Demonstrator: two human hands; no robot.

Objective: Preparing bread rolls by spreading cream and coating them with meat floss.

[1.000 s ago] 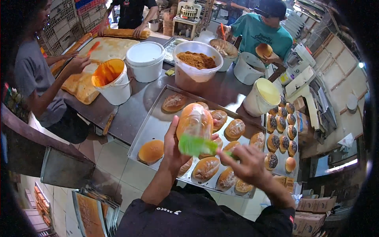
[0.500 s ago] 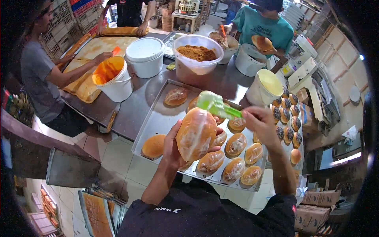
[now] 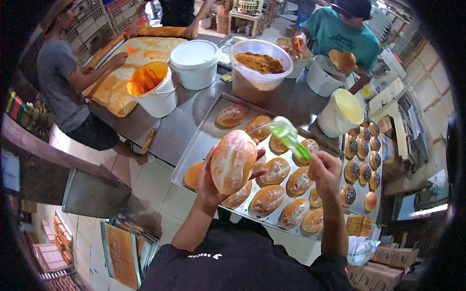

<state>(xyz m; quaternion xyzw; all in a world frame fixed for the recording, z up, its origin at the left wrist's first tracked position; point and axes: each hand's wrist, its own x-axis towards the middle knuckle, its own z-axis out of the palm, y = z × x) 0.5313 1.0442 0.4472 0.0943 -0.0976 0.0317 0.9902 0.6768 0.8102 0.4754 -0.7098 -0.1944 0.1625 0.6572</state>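
Note:
A glossy oval bread roll (image 3: pixel 233 162) rests in my left hand (image 3: pixel 212 190), whose fingers wrap its underside and right edge. White cream is smeared over its top. My right hand (image 3: pixel 324 170) grips the handle of a green spatula (image 3: pixel 287 136), its blade coated with pale cream and held right of the roll, apart from it. Beneath both hands lies a metal baking tray (image 3: pixel 198 128) with rows of similar rolls, many streaked white, such as a roll (image 3: pixel 268 199) near the front. A plainer roll (image 3: pixel 193 175) is partly hidden behind my left hand.
Beyond the tray stand a pail of pale yellow cream (image 3: pixel 341 113), a tub of brown crumbs (image 3: pixel 257 72), a lidded white bucket (image 3: pixel 194 64) and an orange-smeared bucket (image 3: pixel 152 89). Another tray (image 3: pixel 360 194) holds dark-topped rolls. Co-workers stand around the table, one in teal (image 3: pixel 340 39) holding bread.
The spatula has moved right, away from the roll, and its blade now tilts down toward my right hand. More white cream covers the held roll. The whole view has shifted slightly.

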